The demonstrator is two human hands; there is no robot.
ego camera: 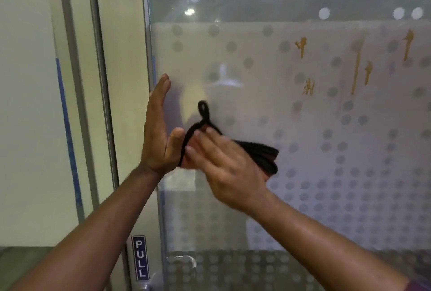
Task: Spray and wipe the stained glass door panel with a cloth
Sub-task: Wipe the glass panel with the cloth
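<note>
A frosted glass door panel (303,127) with a dot pattern fills the right of the view. Brown-orange drip stains (355,71) streak its upper right. My right hand (224,164) holds a folded dark cloth with black edging (261,155) in front of the glass, lower left of the stains. A black loop of the cloth sticks up above my fingers. My left hand (158,127) is flat, fingers straight and pointing up, its thumb touching the cloth's left end. No spray bottle is in view.
The door's metal frame edge (149,57) runs down beside my left hand. A blue PULL sign (140,258) and a metal handle (184,261) sit low on the door. Pale wall panels with a blue strip (67,127) stand on the left.
</note>
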